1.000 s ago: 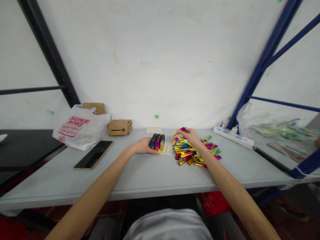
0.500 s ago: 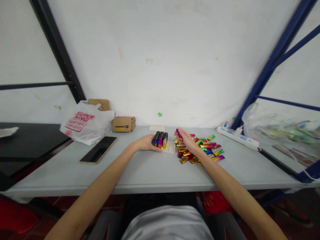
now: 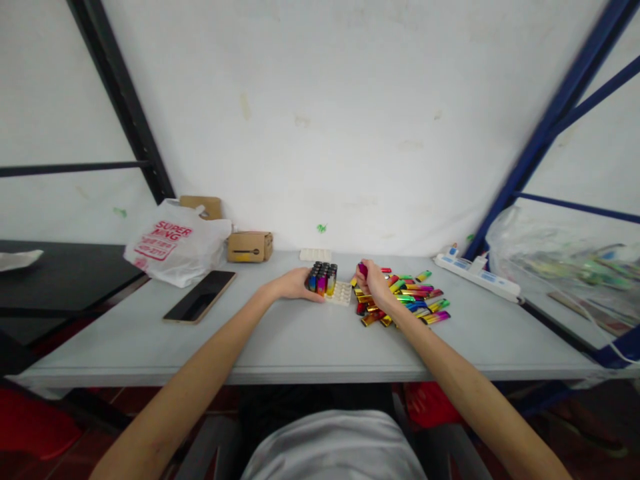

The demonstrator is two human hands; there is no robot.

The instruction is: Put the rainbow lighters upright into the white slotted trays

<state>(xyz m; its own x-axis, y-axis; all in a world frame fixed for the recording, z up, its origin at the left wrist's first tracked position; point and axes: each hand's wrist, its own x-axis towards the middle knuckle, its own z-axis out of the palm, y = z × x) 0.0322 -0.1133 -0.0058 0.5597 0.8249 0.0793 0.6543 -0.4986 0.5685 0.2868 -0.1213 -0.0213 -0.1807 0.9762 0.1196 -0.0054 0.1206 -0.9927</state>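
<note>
Lighter [image 3: 363, 269], magenta, head view: pinched in closed fingers of right hand [image 3: 374, 287], held just right of tray [image 3: 342, 294] and over near edge of loose pile [image 3: 410, 299]. Left hand [image 3: 293, 285] is laid half curled against tray's left side, probably to steady it; grip cannot be told. Tray's left rows are filled with upright lighters [image 3: 323, 278]; right sockets are seen bare. Second tray [image 3: 315, 255] is seen by wall. Phone [image 3: 200, 297], plastic bag [image 3: 176, 243], power strip [image 3: 477, 277] are set aside on table [image 3: 300, 347].

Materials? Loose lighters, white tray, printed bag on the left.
Lighters: glossy metallic rainbow casing, likely foil-wrapped or plated; bright mirror-like bands.
Tray: matte white, probably moulded plastic; regular dimpled sockets.
Bag: thin white plastic film; crinkled, red print.
</note>
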